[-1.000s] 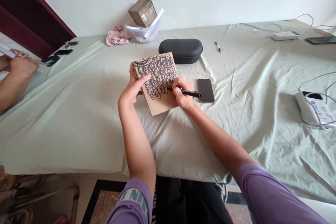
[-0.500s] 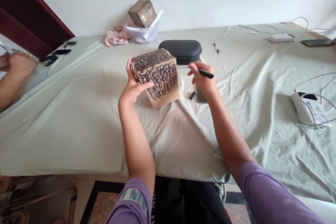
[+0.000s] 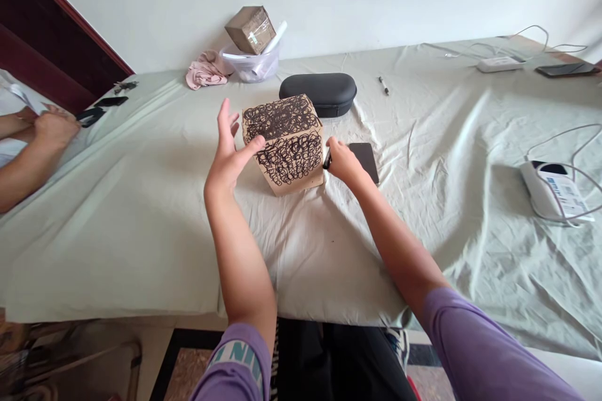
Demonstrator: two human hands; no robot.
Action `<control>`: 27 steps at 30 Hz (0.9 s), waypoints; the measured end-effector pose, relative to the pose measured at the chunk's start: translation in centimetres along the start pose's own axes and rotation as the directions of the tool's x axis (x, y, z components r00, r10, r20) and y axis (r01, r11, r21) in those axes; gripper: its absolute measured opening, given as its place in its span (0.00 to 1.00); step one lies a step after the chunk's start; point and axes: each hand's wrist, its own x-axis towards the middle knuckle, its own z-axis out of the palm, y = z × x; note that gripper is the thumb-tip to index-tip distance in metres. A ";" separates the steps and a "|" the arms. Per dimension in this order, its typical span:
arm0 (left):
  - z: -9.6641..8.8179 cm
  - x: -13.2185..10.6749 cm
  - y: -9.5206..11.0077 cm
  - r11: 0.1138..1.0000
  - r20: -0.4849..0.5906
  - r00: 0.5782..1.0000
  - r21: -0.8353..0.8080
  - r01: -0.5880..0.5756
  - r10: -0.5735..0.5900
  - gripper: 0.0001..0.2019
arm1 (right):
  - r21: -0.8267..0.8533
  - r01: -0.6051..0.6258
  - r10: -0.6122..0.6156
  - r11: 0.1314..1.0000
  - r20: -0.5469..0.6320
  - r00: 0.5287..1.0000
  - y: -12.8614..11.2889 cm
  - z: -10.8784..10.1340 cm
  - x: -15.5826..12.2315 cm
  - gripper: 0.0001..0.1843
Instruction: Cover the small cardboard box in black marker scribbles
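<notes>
The black-scribbled brown cardboard box [image 3: 285,150] is left unheld, the open-fingered left hand [image 3: 228,160] being kept at its side (no hold is taken), while a small black object [image 3: 327,160] is pinched in the curled right hand [image 3: 343,161].

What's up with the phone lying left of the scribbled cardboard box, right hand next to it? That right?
No, the side is wrong. The head view shows the phone to the right of the scribbled cardboard box, not the left. The right hand is next to the phone, as you said.
</notes>
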 end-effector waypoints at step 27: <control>4.5 -2.0 12.1 0.904 -0.018 0.907 0.095 -0.417 0.420 0.10 | 0.873 0.431 -0.153 0.230 -0.405 0.901 -6.4 -10.9 -7.9 0.10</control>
